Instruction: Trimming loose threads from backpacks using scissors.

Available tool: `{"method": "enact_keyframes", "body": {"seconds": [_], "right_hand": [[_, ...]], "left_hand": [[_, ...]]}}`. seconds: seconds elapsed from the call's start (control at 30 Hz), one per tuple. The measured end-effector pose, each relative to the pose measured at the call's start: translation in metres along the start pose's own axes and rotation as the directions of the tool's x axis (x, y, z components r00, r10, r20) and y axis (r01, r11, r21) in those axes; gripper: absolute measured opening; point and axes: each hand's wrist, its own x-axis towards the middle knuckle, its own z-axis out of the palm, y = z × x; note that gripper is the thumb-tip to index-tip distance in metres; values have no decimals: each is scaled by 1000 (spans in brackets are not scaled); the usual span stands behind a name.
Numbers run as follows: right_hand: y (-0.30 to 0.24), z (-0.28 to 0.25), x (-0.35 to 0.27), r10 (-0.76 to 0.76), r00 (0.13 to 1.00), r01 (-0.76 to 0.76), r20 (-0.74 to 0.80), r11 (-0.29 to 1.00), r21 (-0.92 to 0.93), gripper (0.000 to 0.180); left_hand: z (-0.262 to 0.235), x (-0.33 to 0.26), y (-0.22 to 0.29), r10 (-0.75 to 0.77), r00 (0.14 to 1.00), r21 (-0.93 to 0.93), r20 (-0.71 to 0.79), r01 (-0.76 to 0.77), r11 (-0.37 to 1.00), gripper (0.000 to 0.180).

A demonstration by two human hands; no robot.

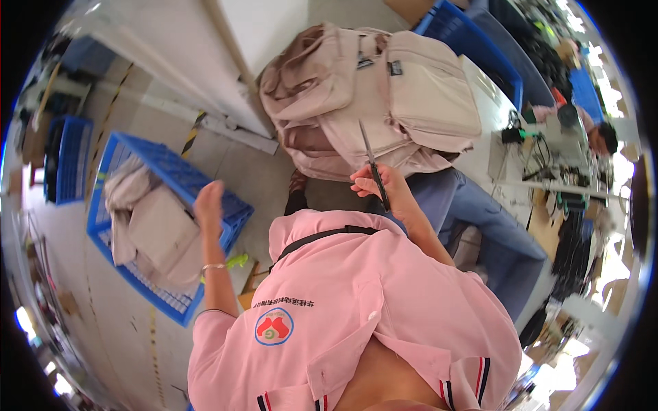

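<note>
My right hand (385,181) is closed around the black handle of a pair of scissors (370,152), seen almost edge-on. Their slim pointed blade reaches up and away from me, in front of beige backpacks (336,103). The backpacks lie in a pile on a table ahead, with pockets and straps showing. Off to the left, my left hand (210,209) is raised beside a blue plastic crate (137,274), its fingers stretched out and nothing visible in them. Inside the crate lie more beige bags (161,222).
A white panel (171,61) stands left of the pile. Blue cloth (473,212) hangs at the right of the table. Another blue crate (480,48) is at the far right, and one more (68,161) at the far left. A person (600,137) works at the right edge.
</note>
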Motion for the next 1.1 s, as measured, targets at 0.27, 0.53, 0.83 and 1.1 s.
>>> {"method": "enact_keyframes", "body": {"seconds": [0.27, 0.53, 0.83, 1.1], "right_hand": [[13, -36, -41, -74, 915, 136, -397, 982, 129, 25], [44, -50, -89, 39, 751, 173, -659, 952, 252, 23], [50, -98, -100, 9, 559, 427, -829, 854, 297, 26], [43, -105, -41, -47, 695, 363, -717, 884, 294, 23]], "left_hand": [[319, 10, 196, 737, 357, -148, 574, -840, 522, 58], [443, 10, 190, 621, 228, 47, 750, -955, 294, 81], [309, 17, 250, 640, 235, -172, 732, -845, 507, 80], [183, -25, 134, 430, 316, 25, 846, -828, 560, 73]]}}
